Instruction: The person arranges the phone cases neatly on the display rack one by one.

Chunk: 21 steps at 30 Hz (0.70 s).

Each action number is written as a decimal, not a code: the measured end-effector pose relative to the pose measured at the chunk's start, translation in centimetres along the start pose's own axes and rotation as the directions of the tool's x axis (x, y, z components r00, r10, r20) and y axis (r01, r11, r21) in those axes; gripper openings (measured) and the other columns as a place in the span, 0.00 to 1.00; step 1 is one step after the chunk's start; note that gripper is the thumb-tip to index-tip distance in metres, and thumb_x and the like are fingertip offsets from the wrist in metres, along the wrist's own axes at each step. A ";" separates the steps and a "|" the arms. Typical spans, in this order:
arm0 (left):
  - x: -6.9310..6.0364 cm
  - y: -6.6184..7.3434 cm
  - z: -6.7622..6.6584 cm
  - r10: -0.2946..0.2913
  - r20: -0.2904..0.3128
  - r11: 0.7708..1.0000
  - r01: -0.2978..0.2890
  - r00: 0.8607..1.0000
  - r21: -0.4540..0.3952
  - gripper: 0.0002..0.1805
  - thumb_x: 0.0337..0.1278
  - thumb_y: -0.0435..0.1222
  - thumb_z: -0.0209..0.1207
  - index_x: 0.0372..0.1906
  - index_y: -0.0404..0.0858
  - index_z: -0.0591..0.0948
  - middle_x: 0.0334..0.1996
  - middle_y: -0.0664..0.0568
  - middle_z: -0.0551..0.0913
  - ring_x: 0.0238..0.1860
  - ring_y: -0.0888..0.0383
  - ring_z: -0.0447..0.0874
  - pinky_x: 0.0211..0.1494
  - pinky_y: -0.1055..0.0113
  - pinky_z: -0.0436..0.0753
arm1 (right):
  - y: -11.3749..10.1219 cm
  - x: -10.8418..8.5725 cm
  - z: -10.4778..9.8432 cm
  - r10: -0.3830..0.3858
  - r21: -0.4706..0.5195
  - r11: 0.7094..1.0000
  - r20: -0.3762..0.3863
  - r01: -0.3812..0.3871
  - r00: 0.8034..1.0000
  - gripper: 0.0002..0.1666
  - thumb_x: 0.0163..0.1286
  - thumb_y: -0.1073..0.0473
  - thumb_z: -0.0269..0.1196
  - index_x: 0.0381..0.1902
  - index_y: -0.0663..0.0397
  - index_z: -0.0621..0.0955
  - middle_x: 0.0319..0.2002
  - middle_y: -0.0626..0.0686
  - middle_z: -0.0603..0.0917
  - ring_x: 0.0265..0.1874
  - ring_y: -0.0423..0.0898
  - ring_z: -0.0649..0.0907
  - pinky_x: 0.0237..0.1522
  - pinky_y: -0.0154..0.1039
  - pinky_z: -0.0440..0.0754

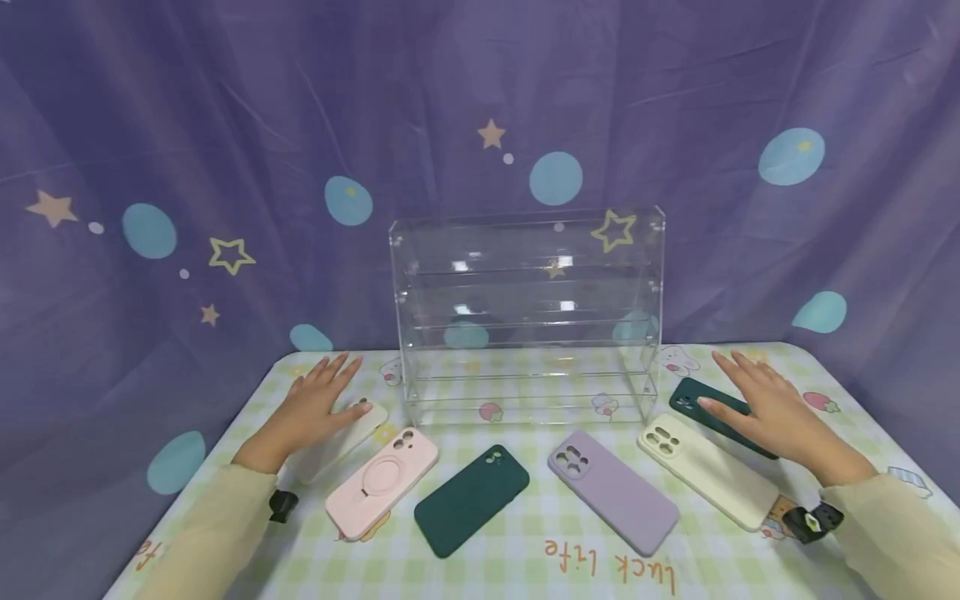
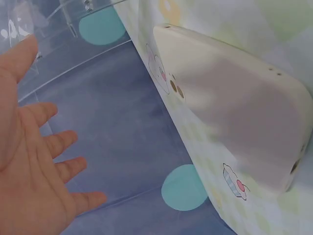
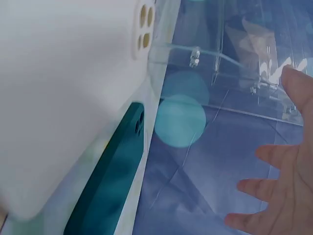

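Phone cases (image 1: pixel 592 483), six of them, lie flat on the checked cloth (image 1: pixel 536 567), fanned across the lower half of the frame around the foot of a clear stand (image 1: pixel 528 342) at centre. Left to right: white case (image 1: pixel 343 447), pink case (image 1: pixel 382 481), dark green case (image 1: pixel 472 500), lilac case (image 1: pixel 615 497), cream case (image 1: pixel 708 471), second green case (image 3: pixel 116 176). Your left hand (image 1: pixel 311 417) is over the white one, your right hand (image 1: pixel 787 421) over the second green; hands well apart, fingers spread, both empty. Wrist views show a gap between palm and case on each side. Expect very light shells, probably soft silicone: bendy at the walls, stiffer across the back, hard to break. Matt finish should grip well, though a nudge could skid one. Pinch across the long edges near mid-length; keep off the camera cutouts (image 1: pixel 572 459). Stand looks rigid, likely brittle; don't knock it.
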State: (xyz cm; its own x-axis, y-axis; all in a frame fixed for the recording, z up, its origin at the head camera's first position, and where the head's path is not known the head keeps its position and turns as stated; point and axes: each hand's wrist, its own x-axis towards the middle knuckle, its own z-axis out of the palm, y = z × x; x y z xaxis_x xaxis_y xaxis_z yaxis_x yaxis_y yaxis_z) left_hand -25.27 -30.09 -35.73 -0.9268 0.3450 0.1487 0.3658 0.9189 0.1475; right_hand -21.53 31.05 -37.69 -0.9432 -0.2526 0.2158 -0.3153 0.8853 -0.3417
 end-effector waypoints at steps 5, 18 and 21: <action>-0.1 -0.3 -0.2 0.015 0.021 0.998 -0.014 1.000 -0.053 0.43 0.62 0.55 0.54 0.73 0.37 0.54 0.72 0.33 0.51 0.70 0.32 0.45 0.63 0.31 0.49 | -0.9 1.1 -0.1 -0.030 0.062 0.998 -0.001 0.030 1.000 0.47 0.68 0.43 0.57 0.74 0.58 0.50 0.69 0.75 0.52 0.64 0.76 0.54 0.57 0.73 0.50; 0.1 -2.1 0.7 0.000 0.024 0.967 0.006 1.000 -0.256 0.43 0.60 0.49 0.58 0.72 0.32 0.55 0.69 0.32 0.57 0.67 0.32 0.53 0.64 0.36 0.56 | -3.0 2.8 1.4 0.053 0.188 0.980 0.045 -0.061 0.998 0.47 0.69 0.39 0.53 0.73 0.62 0.52 0.68 0.73 0.58 0.62 0.72 0.62 0.54 0.70 0.61; 0.4 -2.6 1.0 -0.045 0.038 0.931 0.056 0.998 -0.360 0.42 0.59 0.47 0.60 0.71 0.31 0.56 0.69 0.31 0.57 0.67 0.32 0.52 0.64 0.36 0.57 | -3.2 2.9 1.9 0.048 0.204 0.978 0.022 -0.051 0.999 0.45 0.70 0.40 0.53 0.71 0.64 0.55 0.66 0.71 0.62 0.59 0.70 0.67 0.52 0.68 0.67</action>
State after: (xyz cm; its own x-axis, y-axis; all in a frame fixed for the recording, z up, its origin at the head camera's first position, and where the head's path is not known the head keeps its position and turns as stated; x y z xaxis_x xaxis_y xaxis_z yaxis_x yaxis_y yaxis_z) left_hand -26.63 -32.17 -37.00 -0.9449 0.3100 0.1051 0.3198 0.8061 0.4979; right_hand -23.41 26.74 -37.73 -0.9593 -0.2183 0.1793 -0.2812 0.7988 -0.5319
